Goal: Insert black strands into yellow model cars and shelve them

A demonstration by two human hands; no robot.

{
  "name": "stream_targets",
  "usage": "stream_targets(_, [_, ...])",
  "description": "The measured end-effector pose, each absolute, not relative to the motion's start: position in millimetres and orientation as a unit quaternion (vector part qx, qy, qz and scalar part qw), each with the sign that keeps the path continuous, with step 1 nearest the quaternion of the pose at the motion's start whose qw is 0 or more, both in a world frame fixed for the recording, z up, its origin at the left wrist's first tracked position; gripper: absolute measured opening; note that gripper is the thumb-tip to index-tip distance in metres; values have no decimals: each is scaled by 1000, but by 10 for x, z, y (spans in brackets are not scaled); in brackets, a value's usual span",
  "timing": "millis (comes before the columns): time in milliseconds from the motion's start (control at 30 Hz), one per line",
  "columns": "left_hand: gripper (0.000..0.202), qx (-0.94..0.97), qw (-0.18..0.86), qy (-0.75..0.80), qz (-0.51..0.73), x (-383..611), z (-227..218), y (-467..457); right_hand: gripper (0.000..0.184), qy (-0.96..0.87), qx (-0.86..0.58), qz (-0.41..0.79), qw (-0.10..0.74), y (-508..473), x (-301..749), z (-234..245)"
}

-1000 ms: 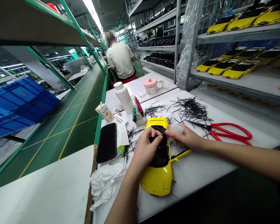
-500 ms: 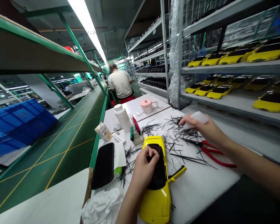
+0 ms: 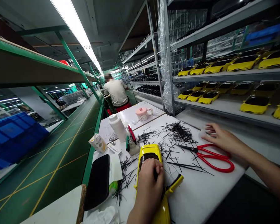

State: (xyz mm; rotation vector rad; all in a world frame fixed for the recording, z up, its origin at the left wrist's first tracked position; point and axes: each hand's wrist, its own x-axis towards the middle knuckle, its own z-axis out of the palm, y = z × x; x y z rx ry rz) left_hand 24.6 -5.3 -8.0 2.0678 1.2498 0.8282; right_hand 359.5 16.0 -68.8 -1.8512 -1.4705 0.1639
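Head view: on a white work surface (image 3: 200, 193), a yellow model car (image 3: 149, 152) sits centre, black bristles (image 3: 178, 132) scattered beyond it and red-handled scissors (image 3: 220, 157) to its right. The left hand (image 3: 150, 183) clasps the car; the right hand (image 3: 221, 140), right of the car, pinches a pale pad (image 3: 204, 132).

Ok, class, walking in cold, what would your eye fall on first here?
The glossy yellow model sports car under the left hand on the white worktop stands out first. Behind it, a tangle of thin black strands lies beside red-handled scissors. To the right, rows of yellow model cars fill grey wire shelves.
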Motion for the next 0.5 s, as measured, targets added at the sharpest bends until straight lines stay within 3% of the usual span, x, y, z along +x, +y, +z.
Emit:
stream_targets(100, [23,770,299,469,312,241,-82,-49,43,-571,-743,36,346,-16,3377,-603])
stream_targets(267, [24,778,306,458,303,221,-110,-34,19,-747,-602,92,267,-129,2808,-655])
stream_targets(500, [24,767,318,459,316,207,-105,-25,20,-840,-519,78,141,-174,2520,-635])
